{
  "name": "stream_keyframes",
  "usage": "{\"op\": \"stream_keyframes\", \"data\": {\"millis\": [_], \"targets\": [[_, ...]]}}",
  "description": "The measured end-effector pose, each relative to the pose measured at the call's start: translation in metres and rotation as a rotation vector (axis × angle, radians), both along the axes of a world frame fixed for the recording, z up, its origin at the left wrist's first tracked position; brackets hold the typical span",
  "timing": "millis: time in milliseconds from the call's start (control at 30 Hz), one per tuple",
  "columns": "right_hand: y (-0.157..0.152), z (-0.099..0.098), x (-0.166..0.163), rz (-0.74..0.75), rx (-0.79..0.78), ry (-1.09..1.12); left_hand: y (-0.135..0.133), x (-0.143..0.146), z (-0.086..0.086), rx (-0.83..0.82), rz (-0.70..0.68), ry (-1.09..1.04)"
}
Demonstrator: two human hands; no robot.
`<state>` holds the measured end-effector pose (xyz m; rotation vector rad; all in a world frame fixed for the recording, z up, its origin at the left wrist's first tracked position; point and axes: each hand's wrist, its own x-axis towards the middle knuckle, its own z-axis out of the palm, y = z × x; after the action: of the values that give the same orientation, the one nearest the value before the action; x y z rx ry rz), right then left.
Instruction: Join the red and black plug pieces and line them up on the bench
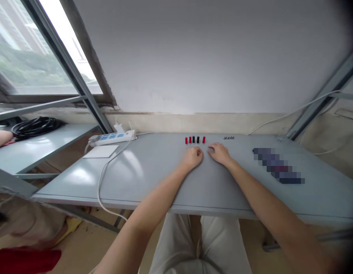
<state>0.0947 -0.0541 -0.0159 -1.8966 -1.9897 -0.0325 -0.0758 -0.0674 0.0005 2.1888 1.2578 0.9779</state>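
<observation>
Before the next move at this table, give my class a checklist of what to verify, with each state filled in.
1. Five red and black cylinders standing upright: ok.
2. Small metal pieces in view, right of the cylinders: ok.
3. Left hand free: cannot tell; its fingers are curled.
4. Right hand free: cannot tell; its fingertips point toward the left hand.
5. White cable clear of both hands: ok, it lies well left.

One head-worn camera is looking forward and down across the grey table [153, 167], facing the white wall [199, 57]. It is sitting above the wearer's lap [176, 258], framing the left hand [194, 156] and right hand [220, 153] at middle range.
</observation>
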Motion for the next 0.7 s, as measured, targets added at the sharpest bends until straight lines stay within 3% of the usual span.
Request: {"op": "stream_keyframes", "data": {"millis": [133,567,700], "targets": [[-0.0089,-0.0003,0.0042,0.105,-0.023,0.019,0.0002,-0.0003,-0.0013,0.018,-0.020,0.043],[-0.0074,0.0029,0.0071,0.156,-0.051,-0.032,-0.0041,-0.0005,0.0005,0.053,-0.061,0.070],[-0.0066,0.0017,0.0072,0.161,-0.049,-0.038,-0.0051,-0.0004,0.0024,0.050,-0.044,0.174]]}}
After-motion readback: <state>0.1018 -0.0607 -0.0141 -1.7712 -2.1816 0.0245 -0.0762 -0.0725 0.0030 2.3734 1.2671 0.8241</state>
